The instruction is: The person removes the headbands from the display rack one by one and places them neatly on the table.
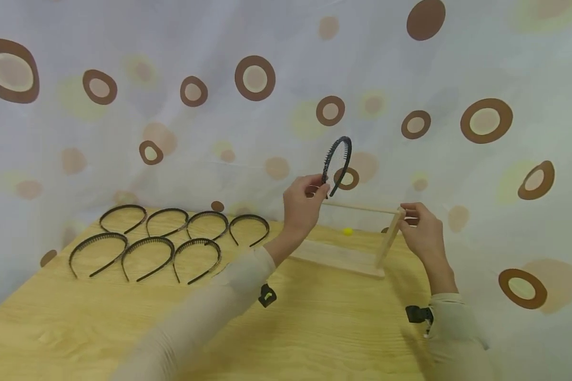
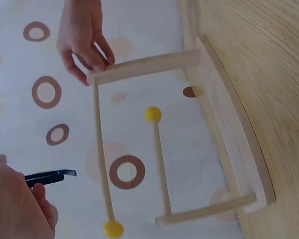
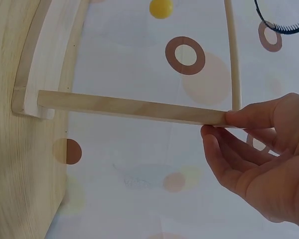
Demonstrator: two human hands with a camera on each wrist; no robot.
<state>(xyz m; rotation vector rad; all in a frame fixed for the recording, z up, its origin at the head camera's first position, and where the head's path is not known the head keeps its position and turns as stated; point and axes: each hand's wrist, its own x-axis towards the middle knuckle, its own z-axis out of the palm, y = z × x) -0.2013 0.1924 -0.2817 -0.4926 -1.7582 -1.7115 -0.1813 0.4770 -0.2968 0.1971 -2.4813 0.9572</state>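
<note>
In the head view my left hand (image 1: 301, 206) pinches one end of a black toothed headband (image 1: 345, 159) and holds it up above a pale wooden rack (image 1: 338, 257). Part of that headband (image 2: 50, 178) shows past the fingers in the left wrist view. My right hand (image 1: 424, 233) grips the top of the rack's right upright (image 3: 139, 108) between thumb and fingers. From this upright a thin rod (image 2: 102, 149) runs sideways and ends in a yellow ball (image 2: 113, 229). A lower rod (image 2: 162, 167) on the other upright carries another yellow ball (image 2: 153, 114). The headband is apart from both rods.
Several black headbands (image 1: 148, 241) lie in two rows on the left of the wooden table (image 1: 171, 323). Behind the table hangs a pale curtain (image 1: 286, 32) patterned with brown rings. The rack's base (image 2: 239, 129) stands near the table's back edge.
</note>
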